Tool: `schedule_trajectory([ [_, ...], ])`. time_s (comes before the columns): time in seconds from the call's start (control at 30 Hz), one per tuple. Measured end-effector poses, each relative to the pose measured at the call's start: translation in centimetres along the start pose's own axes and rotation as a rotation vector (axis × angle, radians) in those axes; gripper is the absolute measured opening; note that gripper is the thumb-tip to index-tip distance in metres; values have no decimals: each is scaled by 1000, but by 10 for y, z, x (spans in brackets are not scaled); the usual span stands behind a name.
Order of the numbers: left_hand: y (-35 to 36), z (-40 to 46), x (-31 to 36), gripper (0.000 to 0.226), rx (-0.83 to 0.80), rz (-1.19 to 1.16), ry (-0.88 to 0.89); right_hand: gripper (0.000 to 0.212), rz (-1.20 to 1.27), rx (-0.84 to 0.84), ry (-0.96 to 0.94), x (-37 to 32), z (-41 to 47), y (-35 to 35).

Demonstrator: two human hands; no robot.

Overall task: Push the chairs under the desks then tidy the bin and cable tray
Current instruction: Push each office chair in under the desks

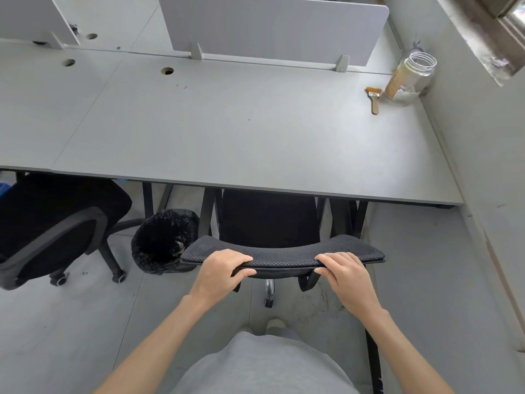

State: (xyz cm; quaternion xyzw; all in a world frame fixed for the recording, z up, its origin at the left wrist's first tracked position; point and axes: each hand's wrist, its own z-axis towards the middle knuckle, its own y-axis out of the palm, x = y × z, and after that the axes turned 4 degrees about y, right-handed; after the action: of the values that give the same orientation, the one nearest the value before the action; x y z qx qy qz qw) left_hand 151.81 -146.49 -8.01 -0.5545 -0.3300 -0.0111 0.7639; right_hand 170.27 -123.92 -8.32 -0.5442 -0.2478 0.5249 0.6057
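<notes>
A black mesh office chair point(284, 253) stands in front of me, its seat partly under the grey desk point(241, 132). My left hand point(220, 273) grips the top edge of the backrest on the left, fingers over the top and thumb beneath. My right hand point(345, 273) grips the same edge on the right. A second black chair point(54, 231) stands at the left, turned sideways and mostly out from under the neighbouring desk. A bin with a black liner point(163, 241) sits on the floor between the two chairs, close to the gripped chair's left side.
On the desk's far right stand a clear plastic jar point(412, 76) and a small paintbrush point(373, 98). A grey divider panel point(272, 27) runs along the desk's back edge. A wall point(483, 166) borders the right side. Black desk legs point(147, 200) stand behind the bin.
</notes>
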Motion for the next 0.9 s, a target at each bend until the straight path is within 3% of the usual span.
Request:
schedule_trajectory([
  [0.33,-17,-18,-27,37,-26,-14,-16,55,-9,-65,93,-48,-24,9],
  [0.47,-5,-9,-7,35,-4,4,-14,59,-44,-51,88,-29,-25,0],
  [0.9,30,54,45,29,-78,-23,-91,25,68,-212,231,54,-9,-18],
])
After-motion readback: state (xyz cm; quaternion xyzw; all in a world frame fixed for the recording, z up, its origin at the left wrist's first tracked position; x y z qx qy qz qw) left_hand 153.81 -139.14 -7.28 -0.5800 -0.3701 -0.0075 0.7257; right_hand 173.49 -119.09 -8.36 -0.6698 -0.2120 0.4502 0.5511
